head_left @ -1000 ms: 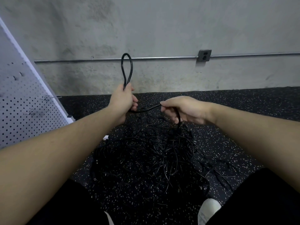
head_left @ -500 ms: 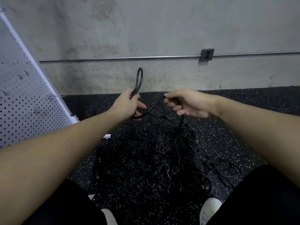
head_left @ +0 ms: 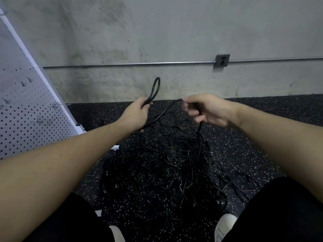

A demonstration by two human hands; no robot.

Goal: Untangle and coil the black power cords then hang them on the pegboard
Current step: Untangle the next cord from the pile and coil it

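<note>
My left hand (head_left: 138, 113) grips a first small loop (head_left: 154, 90) and my right hand (head_left: 208, 109) pinches the same cord (head_left: 164, 112), while the tangled pile (head_left: 166, 168) on the floor and the bare pegboard (head_left: 26, 119) wait.

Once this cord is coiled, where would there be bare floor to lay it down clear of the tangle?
Bare speckled floor lies right of the cord pile, up to the concrete wall, and a smaller patch between the pegboard and left hand. Between the knees it is crowded with cords.
</note>
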